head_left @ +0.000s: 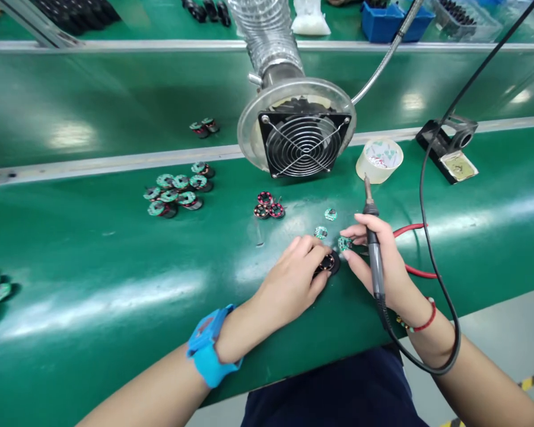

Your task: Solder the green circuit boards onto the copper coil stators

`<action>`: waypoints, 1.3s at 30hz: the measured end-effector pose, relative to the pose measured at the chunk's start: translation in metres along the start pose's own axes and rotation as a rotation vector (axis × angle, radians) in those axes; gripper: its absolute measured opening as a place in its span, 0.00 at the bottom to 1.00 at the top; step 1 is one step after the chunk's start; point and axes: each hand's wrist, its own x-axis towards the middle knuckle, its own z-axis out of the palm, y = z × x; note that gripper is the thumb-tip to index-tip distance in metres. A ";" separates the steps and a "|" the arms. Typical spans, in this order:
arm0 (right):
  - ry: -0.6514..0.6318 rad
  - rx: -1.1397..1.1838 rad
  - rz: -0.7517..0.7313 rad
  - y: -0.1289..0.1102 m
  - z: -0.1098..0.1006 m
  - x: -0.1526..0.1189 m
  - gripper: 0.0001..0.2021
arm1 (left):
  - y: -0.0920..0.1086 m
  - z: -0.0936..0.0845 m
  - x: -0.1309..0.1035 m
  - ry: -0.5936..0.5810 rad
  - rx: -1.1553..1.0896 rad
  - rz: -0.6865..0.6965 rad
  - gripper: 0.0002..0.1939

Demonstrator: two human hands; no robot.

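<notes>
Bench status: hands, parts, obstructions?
Left hand on dark ring. Right hand holding soldering iron, small green board. Possibly in the way: cable across right forearm, red-handled tool beside right hand.

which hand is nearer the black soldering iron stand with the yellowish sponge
Right. The right hand is below and left of the black stand in the picture; the left hand is also below it but much farther left.

A broad bright-blue band (209, 346) wraps the left wrist, a red beaded bracelet (428, 318) the right; navy clothing (333, 391) covers the lap.
</notes>
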 end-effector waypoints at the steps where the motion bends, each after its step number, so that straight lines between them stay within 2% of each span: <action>1: -0.004 0.014 0.003 0.001 0.001 0.000 0.29 | 0.000 0.005 0.000 0.036 0.020 0.000 0.09; 6: -0.004 0.034 -0.017 -0.002 0.002 -0.002 0.29 | 0.001 0.018 -0.002 0.178 0.089 0.009 0.08; 9: 0.003 0.038 -0.018 -0.003 0.002 -0.003 0.29 | -0.001 0.019 0.001 0.218 0.106 0.003 0.07; 14: -0.019 0.046 -0.039 -0.003 0.002 -0.003 0.29 | -0.003 0.018 0.007 0.269 0.112 -0.091 0.05; 17: -0.055 0.075 -0.020 -0.007 0.004 -0.001 0.29 | -0.004 0.014 0.007 0.247 0.058 -0.101 0.07; 23: -0.247 0.084 -0.064 -0.013 0.015 0.006 0.28 | -0.019 -0.006 -0.001 0.125 -0.111 -0.089 0.21; 25: -0.258 0.040 -0.063 -0.010 0.017 0.005 0.28 | -0.024 -0.010 -0.001 0.131 -0.134 -0.113 0.19; 31: -0.141 -0.069 -0.065 -0.004 0.017 0.003 0.28 | -0.025 -0.009 0.005 0.137 -0.162 -0.064 0.05; 39: -0.186 -0.090 -0.033 -0.004 0.020 0.007 0.29 | -0.028 -0.017 0.011 0.142 -0.300 -0.011 0.07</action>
